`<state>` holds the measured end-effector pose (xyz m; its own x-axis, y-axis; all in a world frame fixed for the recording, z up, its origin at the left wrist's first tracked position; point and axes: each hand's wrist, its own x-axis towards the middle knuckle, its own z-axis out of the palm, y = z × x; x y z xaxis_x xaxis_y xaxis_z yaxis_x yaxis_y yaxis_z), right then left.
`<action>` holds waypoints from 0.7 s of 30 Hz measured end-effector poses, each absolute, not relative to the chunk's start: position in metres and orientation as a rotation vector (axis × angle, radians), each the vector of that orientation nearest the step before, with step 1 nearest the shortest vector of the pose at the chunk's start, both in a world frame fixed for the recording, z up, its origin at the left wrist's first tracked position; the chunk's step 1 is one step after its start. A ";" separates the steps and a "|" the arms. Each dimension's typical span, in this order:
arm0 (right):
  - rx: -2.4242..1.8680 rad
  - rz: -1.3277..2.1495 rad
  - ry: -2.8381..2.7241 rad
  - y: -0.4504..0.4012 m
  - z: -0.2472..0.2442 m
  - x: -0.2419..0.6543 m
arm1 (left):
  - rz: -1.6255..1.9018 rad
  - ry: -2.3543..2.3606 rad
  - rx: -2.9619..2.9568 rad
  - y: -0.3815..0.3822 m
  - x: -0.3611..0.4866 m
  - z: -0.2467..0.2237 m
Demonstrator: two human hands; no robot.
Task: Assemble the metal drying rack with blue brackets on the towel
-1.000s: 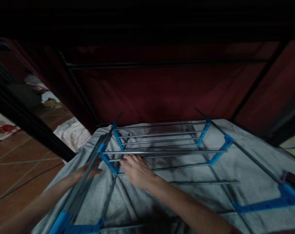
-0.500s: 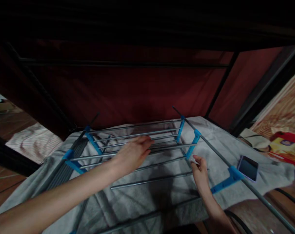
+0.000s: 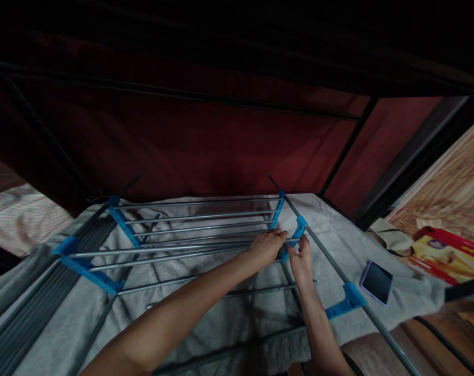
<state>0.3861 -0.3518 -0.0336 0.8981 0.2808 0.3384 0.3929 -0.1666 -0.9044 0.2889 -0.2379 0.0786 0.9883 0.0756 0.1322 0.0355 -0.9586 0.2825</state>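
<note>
Grey cloth [image 3: 411, 295], spread before you as the supporting surface; what lies beneath it is hidden. Creases cross the fabric toward your left. Across the middle rests the rack [image 3: 162, 249], with grey bars and blue brackets. At your left, a bundle of parallel rods [image 3: 44, 297] lies lengthwise beside it. At your right, outside the rack's side bar and near a bracket, a phone [image 3: 378, 282] lies flat on the cloth, dark screen upward.

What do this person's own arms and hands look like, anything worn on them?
Both the left hand and right hand are ungloved. No sleeve, watch or bracelet shows on either forearm. Whether the fingers carry rings is unclear.
</note>
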 end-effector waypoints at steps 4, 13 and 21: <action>-1.697 -0.117 -0.550 -0.345 -0.022 0.394 | 0.130 0.026 2.870 -0.238 0.299 0.082; -1.770 -0.153 -0.556 -0.343 -0.002 0.411 | 0.129 0.034 2.812 -0.252 0.314 0.091; -1.835 -0.144 -0.577 -0.347 0.003 0.415 | 0.126 0.209 2.799 -0.261 0.338 0.091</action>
